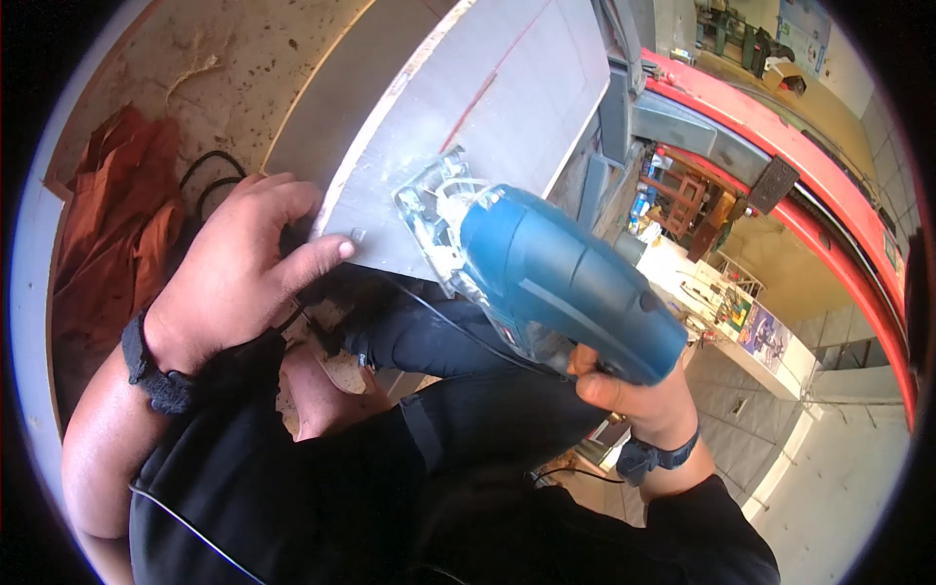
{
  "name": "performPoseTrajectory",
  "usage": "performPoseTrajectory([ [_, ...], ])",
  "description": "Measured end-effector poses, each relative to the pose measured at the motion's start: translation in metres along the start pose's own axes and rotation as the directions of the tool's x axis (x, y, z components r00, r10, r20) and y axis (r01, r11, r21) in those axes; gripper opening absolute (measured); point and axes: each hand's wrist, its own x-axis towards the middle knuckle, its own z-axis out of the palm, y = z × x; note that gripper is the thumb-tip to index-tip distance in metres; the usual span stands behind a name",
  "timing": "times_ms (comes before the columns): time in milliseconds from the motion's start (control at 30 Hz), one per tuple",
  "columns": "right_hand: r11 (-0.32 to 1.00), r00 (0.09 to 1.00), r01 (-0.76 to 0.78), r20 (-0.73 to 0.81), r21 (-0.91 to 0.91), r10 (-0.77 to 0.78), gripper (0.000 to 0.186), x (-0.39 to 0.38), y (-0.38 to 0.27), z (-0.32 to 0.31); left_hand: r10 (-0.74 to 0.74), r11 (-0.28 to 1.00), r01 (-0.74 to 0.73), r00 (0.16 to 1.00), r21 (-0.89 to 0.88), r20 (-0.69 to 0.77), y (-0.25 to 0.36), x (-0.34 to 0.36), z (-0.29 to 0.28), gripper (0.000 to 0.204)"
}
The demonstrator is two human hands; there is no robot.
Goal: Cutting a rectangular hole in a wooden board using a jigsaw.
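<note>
A grey-faced board [546, 107] reaches from the middle of the view to the top, and a reddish line [478, 102] runs along its face. On its near end rests the metal shoe of a blue jigsaw [575, 283], its front pointing at the line. My right hand [639, 395] is wrapped round the back of the jigsaw, which partly covers the fingers. My left hand [239, 258] clamps the board's left near corner, thumb on the face and fingers at the edge and beneath. The blade is hidden.
Crumpled rust-red cloth [122, 214] lies at left, near a dark cable [210, 175]. Another board [317, 107] lies behind the first one. At right are a red metal frame [780, 141] and, beyond it, a white table [770, 356] with assorted items. My dark-clad legs are below.
</note>
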Motion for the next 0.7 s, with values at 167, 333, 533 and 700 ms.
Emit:
performPoseTrajectory([
  [167,0.992,0.999,-0.039,0.012,-0.123,0.041,0.05,0.008,0.0,-0.003,-0.001,1.0,0.001,1.0,-0.024,-0.018,0.001,0.0,0.005,0.039],
  [333,0.994,1.0,-0.001,0.011,-0.109,0.002,0.05,0.005,0.008,-0.006,-0.017,1.0,0.017,1.0,0.015,-0.002,0.004,0.0,0.003,0.042],
  [533,0.968,0.997,-0.008,0.075,-0.251,0.028,0.052,-0.003,0.002,-0.021,-0.033,0.999,0.033,0.999,-0.009,0.008,0.008,0.003,0.005,0.039],
  [700,0.951,0.998,-0.049,0.017,-0.305,0.057,0.048,-0.007,-0.001,-0.021,-0.027,0.999,0.027,1.0,0.022,-0.014,0.012,0.002,0.008,0.038],
])
